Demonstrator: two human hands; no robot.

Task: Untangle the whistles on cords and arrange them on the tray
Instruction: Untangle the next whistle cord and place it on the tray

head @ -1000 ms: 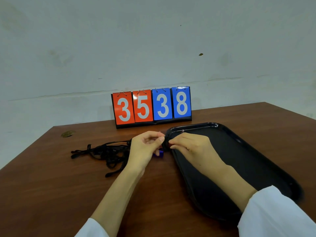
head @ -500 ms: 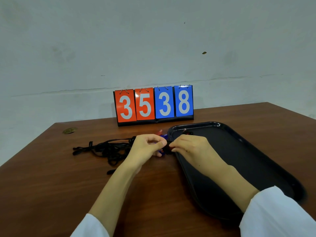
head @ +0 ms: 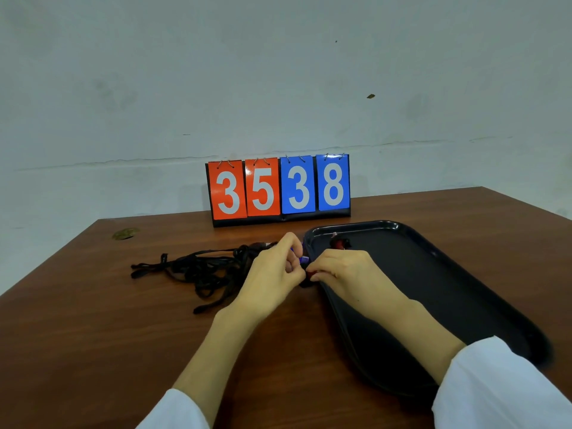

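Two hands are meeting at the tray's (head: 402, 226) left rim, mid-untangling. The left hand (head: 275, 274) is pinching a blue whistle (head: 304, 259), and the right hand (head: 346, 270) is pinching a small piece (head: 311, 274) beside it, too hidden to name. The cords (head: 204, 270) are trailing left across the table (head: 93, 335). The next move probably calls for gently easing the two apart.

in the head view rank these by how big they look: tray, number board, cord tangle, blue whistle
1. tray, clearly largest, though it is also nearest the camera.
2. number board and cord tangle look about alike; the board stands farther back, so I won't rank them.
3. blue whistle, smallest; only a bit shows.
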